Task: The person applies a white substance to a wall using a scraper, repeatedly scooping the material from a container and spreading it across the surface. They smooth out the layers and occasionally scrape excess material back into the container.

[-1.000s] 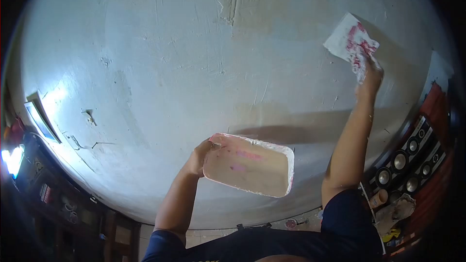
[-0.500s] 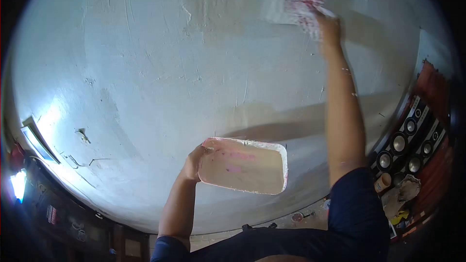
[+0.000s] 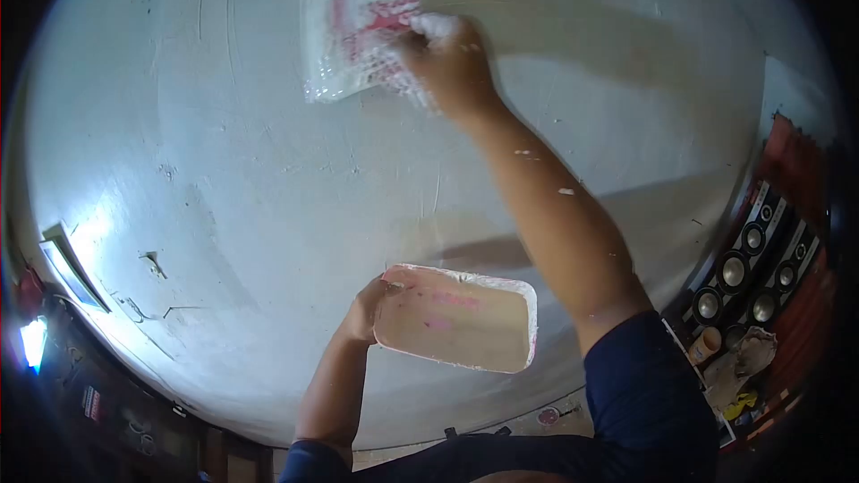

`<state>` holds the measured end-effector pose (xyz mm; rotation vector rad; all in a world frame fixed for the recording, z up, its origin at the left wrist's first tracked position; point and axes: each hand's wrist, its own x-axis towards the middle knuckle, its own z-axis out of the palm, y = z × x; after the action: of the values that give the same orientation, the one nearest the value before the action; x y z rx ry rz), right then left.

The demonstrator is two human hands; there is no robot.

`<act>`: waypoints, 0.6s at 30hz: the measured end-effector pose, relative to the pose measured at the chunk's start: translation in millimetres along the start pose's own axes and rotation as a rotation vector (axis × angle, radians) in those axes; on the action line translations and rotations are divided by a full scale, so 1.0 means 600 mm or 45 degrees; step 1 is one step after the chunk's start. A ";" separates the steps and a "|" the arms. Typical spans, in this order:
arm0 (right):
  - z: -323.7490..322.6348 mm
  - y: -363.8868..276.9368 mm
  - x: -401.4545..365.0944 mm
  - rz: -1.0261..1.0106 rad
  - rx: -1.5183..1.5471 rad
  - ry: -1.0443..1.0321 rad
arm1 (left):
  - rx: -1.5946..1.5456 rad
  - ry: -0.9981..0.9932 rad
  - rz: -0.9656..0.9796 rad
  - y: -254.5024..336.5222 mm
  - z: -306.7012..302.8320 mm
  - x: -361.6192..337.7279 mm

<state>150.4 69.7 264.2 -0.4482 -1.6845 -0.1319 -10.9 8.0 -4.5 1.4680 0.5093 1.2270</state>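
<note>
My right hand [image 3: 452, 63] is closed on a wide flat putty spreader [image 3: 327, 31], smeared white and pink, laid against the wall [image 3: 295, 179] in the upper middle. White paste coats some of my fingers, and flecks dot the forearm. Lower down, my left hand [image 3: 365, 309] grips the left end of a rectangular plastic tub [image 3: 452, 360], its thumb over the rim. Pinkish stains and white residue mark the tub's inside and edge. The tub is held tilted, its open side facing me, in front of the wall.
Tall speakers [image 3: 734, 268] stand at the right by a reddish curtain [image 3: 796, 161]. Near them are a small cup [image 3: 705, 344] and a yellow item [image 3: 740, 405]. On the left, a bright lamp [image 3: 34, 340] shines near a framed panel [image 3: 73, 273]. Damp-looking patches and scratches mark the wall.
My right hand has swept the putty spreader leftward and slightly down across the wall. My left hand and the tub have shifted only a little lower in view.
</note>
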 end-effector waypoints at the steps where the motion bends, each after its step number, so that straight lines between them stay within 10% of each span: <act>1: 0.025 -0.025 -0.001 0.037 0.037 0.019 | -0.029 0.015 -0.041 -0.017 -0.014 0.004; 6: -0.070 0.140 0.002 -0.096 -0.634 0.184 | -0.457 0.031 -0.291 -0.012 -0.009 0.008; 10: -0.356 0.293 -0.055 0.553 0.445 0.560 | -0.386 0.072 -0.295 -0.016 -0.010 0.010; 13: -0.477 0.293 -0.099 0.650 0.277 0.556 | -0.126 -0.096 -0.076 0.001 0.005 0.009; 18: -0.340 0.171 -0.116 0.512 0.496 0.404 | -0.284 -0.105 -0.222 -0.033 -0.015 0.023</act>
<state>383.5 79.7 214.3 -0.4352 -1.2419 0.3961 -7.8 29.8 -18.2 1.2523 0.4207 1.0459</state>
